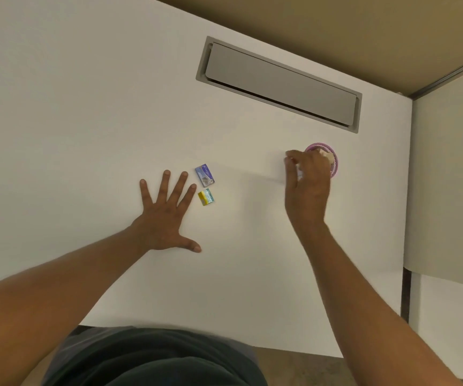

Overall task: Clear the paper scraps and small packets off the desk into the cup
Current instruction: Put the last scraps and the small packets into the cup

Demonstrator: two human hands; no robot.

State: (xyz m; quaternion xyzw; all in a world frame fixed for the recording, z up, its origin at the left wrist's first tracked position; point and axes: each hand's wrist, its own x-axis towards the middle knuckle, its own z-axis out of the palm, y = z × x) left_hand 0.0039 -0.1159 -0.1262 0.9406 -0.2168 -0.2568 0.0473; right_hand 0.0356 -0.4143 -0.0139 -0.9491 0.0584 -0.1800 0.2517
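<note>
Pink-rimmed cup (333, 160) stood at about 2 o'clock on the white desk (85, 107), with the right hand (306, 182) raised over its near-left edge. Fingers were curled and bunched above the rim; a pale crumpled scrap (325, 155) showed at the cup mouth beside the fingertips, but whether the hand gripped it or had let go could not be told. Left hand (166, 213) lay flat on the desk near centre, palm down, fingers fully spread, holding nothing. Two small packets were on the surface: a purple packet (205, 175) and, just below it, a yellow-and-teal packet (206, 196), close together but apart. Both lay immediately at 3 o'clock of the left fingertips, long axes running roughly 11 to 5 o'clock. Judgement: left hand was far nearer to the packets; the right was well apart from them, and the cup lay at 3 o'clock from them across bare desk.
</note>
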